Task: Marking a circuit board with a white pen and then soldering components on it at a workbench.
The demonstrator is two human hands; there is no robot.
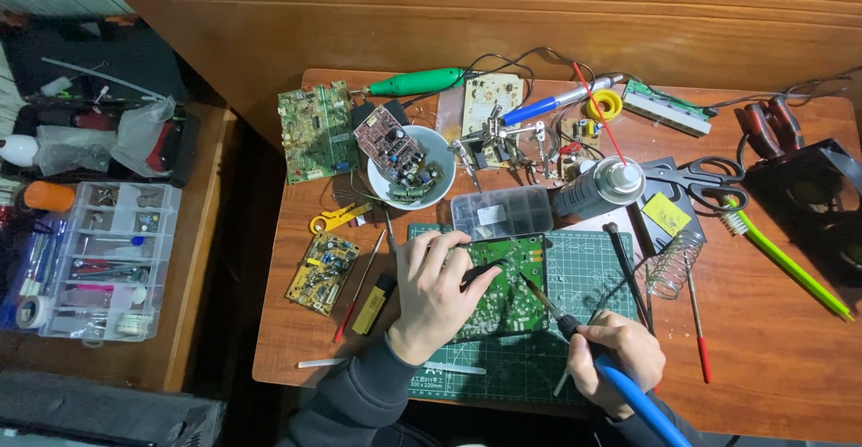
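Wooden and crowded, the workbench carries a green cutting mat at its near edge. Nearest the camera, the right hand is closed around a blue-handled soldering iron, its thin tip slanting up onto the green circuit board that lies solder-side up on the mat. The left hand lies over the board's left part, fingers curled on its edge and pinching what looks like a small dark tool or lead, though the view is too poor to say which.

The left fingers sit near the hot tip, so a slip of the iron could burn them or bridge neighbouring joints. A black cable and a black probe cross the mat just beside the iron; either might snag the handle or be scorched.

Farther back, a spray can lies near the board, a poor neighbour for heat if its contents burn. A clear parts box touches the board's far edge, and a white bowl holds another board, which a careless reach could tip. Scissors lie behind.
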